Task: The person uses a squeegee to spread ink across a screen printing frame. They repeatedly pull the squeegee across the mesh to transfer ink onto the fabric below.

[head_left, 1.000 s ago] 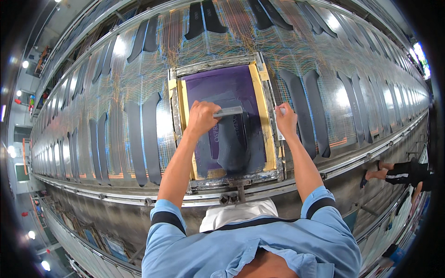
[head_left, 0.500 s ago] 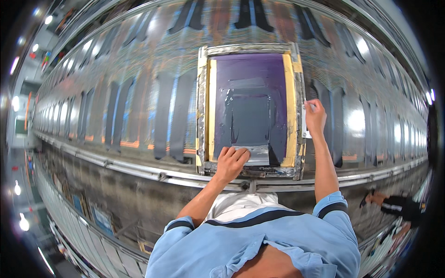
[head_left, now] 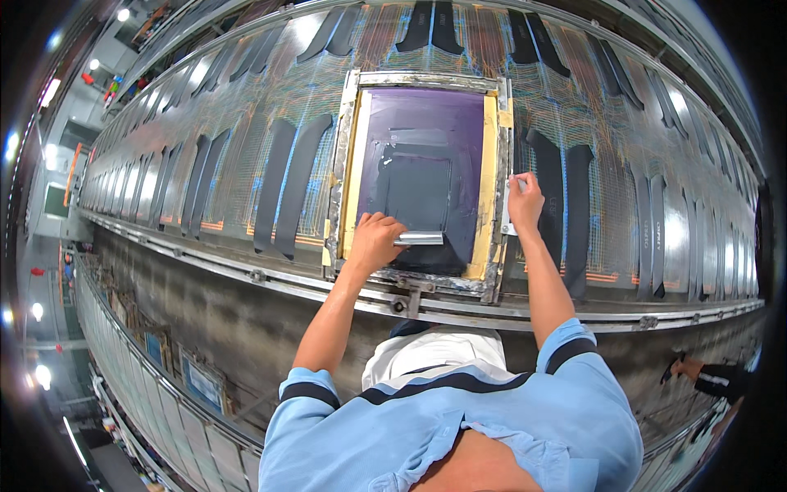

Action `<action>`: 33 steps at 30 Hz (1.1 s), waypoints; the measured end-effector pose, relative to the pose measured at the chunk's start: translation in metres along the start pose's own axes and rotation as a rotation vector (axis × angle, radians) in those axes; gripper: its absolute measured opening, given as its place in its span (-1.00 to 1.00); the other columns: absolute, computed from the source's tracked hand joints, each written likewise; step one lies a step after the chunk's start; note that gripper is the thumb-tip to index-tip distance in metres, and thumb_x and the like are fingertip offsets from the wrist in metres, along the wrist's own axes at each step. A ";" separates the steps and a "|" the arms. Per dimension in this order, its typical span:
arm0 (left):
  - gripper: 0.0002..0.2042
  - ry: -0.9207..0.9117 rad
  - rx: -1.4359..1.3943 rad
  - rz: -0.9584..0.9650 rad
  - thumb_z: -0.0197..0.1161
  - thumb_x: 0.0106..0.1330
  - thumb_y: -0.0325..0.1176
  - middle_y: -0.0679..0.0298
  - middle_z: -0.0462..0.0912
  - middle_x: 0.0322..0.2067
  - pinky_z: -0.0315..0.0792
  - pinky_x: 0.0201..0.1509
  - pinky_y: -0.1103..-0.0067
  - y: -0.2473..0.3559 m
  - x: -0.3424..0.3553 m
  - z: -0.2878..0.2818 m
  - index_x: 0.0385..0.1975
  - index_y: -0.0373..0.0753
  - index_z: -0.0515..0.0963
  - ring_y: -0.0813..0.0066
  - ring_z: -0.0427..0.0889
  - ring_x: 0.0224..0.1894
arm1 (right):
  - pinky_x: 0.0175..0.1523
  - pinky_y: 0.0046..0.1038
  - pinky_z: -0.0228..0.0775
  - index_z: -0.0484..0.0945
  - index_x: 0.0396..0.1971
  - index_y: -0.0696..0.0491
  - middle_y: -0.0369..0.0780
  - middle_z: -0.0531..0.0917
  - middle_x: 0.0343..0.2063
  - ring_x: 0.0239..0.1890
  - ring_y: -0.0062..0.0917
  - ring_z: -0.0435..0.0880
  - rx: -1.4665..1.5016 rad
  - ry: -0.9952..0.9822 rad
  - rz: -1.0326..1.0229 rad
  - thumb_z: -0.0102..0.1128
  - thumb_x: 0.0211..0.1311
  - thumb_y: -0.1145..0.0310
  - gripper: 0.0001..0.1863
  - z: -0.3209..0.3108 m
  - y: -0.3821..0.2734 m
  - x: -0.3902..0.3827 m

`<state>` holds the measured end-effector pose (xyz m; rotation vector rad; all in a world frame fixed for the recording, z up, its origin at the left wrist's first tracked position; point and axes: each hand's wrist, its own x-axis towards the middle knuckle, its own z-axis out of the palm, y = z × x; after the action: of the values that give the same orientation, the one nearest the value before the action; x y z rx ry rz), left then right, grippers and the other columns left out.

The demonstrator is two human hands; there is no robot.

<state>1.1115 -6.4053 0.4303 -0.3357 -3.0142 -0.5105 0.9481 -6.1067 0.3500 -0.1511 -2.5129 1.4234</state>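
A screen-printing frame [head_left: 338, 176] with taped inner edges lies on the long table. Its purple mesh [head_left: 426, 109] carries dark grey ink [head_left: 416, 187]. My left hand [head_left: 377, 243] is closed around the left end of a metal squeegee [head_left: 421, 239], which lies crosswise over the near part of the mesh. At the frame's right side, my right hand [head_left: 525, 202] is closed on a pale side handle [head_left: 510, 227], mostly hidden by the fingers. Dark fabric pieces [head_left: 578, 221] lie flat just right of the frame.
More paired dark pieces [head_left: 283, 189] run along both sides of the table [head_left: 234, 176]. A metal rail [head_left: 602, 318] borders its near edge. Frames [head_left: 201, 381] lean below at the left. Another person's leg [head_left: 693, 369] shows at the lower right.
The squeegee has moved away from the frame's near edge and tipped, so its broad face now shows as a narrow bar. My right hand keeps its hold. The view has shifted slightly.
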 end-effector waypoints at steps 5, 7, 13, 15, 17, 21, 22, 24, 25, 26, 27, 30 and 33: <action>-0.73 -0.169 -0.010 0.095 0.59 -0.06 -0.31 0.32 0.74 -0.30 0.40 -0.08 0.31 -0.015 0.000 0.017 -0.33 -0.12 0.74 0.25 0.69 -0.19 | -0.12 -0.11 0.50 0.61 -0.26 0.01 -0.02 0.74 -0.36 -0.22 0.03 0.73 -0.098 -0.071 0.060 0.31 0.35 0.17 -0.78 0.007 0.019 0.000; -0.76 -0.209 -0.028 0.109 0.58 -0.05 -0.30 0.29 0.74 -0.34 0.42 -0.08 0.30 -0.020 0.018 0.017 -0.35 -0.12 0.73 0.22 0.71 -0.22 | -0.12 -0.11 0.50 0.62 -0.27 -0.01 -0.02 0.74 -0.37 -0.22 0.05 0.72 -0.130 -0.074 0.075 0.30 0.35 0.17 -0.80 0.013 0.039 0.005; -0.76 -0.016 -0.062 0.196 0.59 -0.07 -0.29 0.25 0.72 -0.46 0.41 -0.15 0.28 -0.070 0.107 0.016 -0.40 -0.15 0.71 0.17 0.70 -0.34 | -0.07 -0.19 0.52 0.62 -0.30 0.10 -0.07 0.74 -0.35 -0.24 -0.09 0.71 -0.271 -0.242 -0.429 0.41 0.25 0.05 -0.62 0.019 -0.013 0.032; -0.78 -0.111 -0.020 0.175 0.58 -0.06 -0.30 0.23 0.73 -0.44 0.41 -0.14 0.26 -0.079 0.142 0.014 -0.42 -0.13 0.71 0.17 0.71 -0.34 | 0.02 -0.24 0.51 0.62 -0.26 0.13 -0.10 0.73 -0.21 -0.12 -0.15 0.69 0.102 -0.748 -0.062 0.43 0.25 0.10 -0.63 0.027 -0.077 0.046; -0.77 -0.140 -0.037 0.167 0.58 -0.05 -0.29 0.22 0.73 -0.46 0.41 -0.15 0.27 -0.088 0.168 0.012 -0.40 -0.12 0.72 0.15 0.70 -0.36 | -0.01 -0.20 0.51 0.65 -0.24 0.11 -0.09 0.73 -0.24 -0.15 -0.13 0.69 0.042 -0.866 -0.273 0.46 0.20 0.13 -0.65 0.052 -0.099 0.057; -0.78 -0.144 -0.023 0.152 0.59 -0.05 -0.27 0.22 0.71 -0.50 0.40 -0.15 0.29 -0.101 0.192 0.022 -0.41 -0.12 0.72 0.13 0.68 -0.39 | -0.06 -0.15 0.52 0.65 -0.31 0.13 -0.08 0.74 -0.29 -0.14 -0.10 0.70 -0.321 -0.855 -0.428 0.44 0.11 0.29 -0.75 0.096 -0.099 0.063; -0.77 -0.136 -0.044 0.131 0.59 -0.07 -0.30 0.19 0.72 -0.47 0.44 -0.16 0.26 -0.101 0.191 0.025 -0.42 -0.15 0.72 0.09 0.69 -0.38 | -0.05 -0.14 0.53 0.65 -0.33 0.13 -0.06 0.75 -0.30 -0.14 -0.09 0.71 -0.345 -0.846 -0.433 0.45 0.06 0.32 -0.76 0.108 -0.089 0.059; -0.78 -0.064 -0.057 0.161 0.58 -0.09 -0.33 0.17 0.72 -0.47 0.45 -0.19 0.25 -0.102 0.177 0.028 -0.43 -0.16 0.71 0.09 0.69 -0.37 | -0.06 -0.08 0.51 0.63 -0.40 0.12 -0.06 0.74 -0.38 -0.19 -0.07 0.71 -0.334 -0.789 -0.510 0.42 -0.08 0.46 -0.81 0.115 -0.084 0.047; -0.78 -0.027 -0.063 0.173 0.57 -0.10 -0.34 0.16 0.72 -0.47 0.45 -0.20 0.25 -0.101 0.166 0.029 -0.44 -0.17 0.71 0.09 0.70 -0.37 | -0.04 -0.09 0.50 0.63 -0.39 0.10 -0.06 0.73 -0.39 -0.18 -0.08 0.70 -0.343 -0.798 -0.522 0.40 -0.06 0.46 -0.82 0.112 -0.082 0.034; -0.79 -0.018 -0.088 0.195 0.54 -0.12 -0.38 0.16 0.70 -0.48 0.45 -0.21 0.25 -0.095 0.152 0.032 -0.46 -0.18 0.69 0.08 0.69 -0.37 | -0.03 -0.10 0.48 0.64 -0.39 0.08 -0.07 0.71 -0.40 -0.17 -0.09 0.68 -0.355 -0.797 -0.530 0.39 -0.05 0.47 -0.83 0.103 -0.082 0.019; -0.80 -0.007 -0.116 0.224 0.52 -0.14 -0.42 0.15 0.69 -0.49 0.45 -0.21 0.25 -0.086 0.134 0.035 -0.47 -0.19 0.68 0.08 0.69 -0.38 | -0.01 -0.11 0.47 0.65 -0.38 0.06 -0.08 0.70 -0.41 -0.16 -0.10 0.67 -0.371 -0.790 -0.534 0.37 -0.03 0.47 -0.84 0.091 -0.083 0.003; -0.77 -0.063 -0.140 0.188 0.43 -0.24 -0.52 0.24 0.67 -0.47 0.38 -0.16 0.31 -0.048 0.059 0.031 -0.50 -0.15 0.64 0.19 0.66 -0.36 | 0.01 -0.17 0.43 0.64 -0.32 0.02 -0.16 0.69 -0.41 -0.15 -0.22 0.65 -0.366 -0.803 -0.536 0.43 -0.11 0.46 -0.74 0.048 -0.084 -0.072; -0.76 -0.090 -0.138 0.153 0.46 -0.22 -0.51 0.29 0.66 -0.46 0.35 -0.16 0.35 -0.031 0.019 0.023 -0.48 -0.13 0.65 0.29 0.65 -0.34 | -0.01 -0.23 0.39 0.62 -0.38 0.03 -0.19 0.70 -0.42 -0.19 -0.26 0.65 -0.328 -0.842 -0.550 0.45 -0.15 0.46 -0.75 0.036 -0.085 -0.102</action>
<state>1.0855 -6.4226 0.4003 -0.6085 -3.0117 -0.7084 1.0395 -6.2022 0.3887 1.2184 -3.0103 0.9352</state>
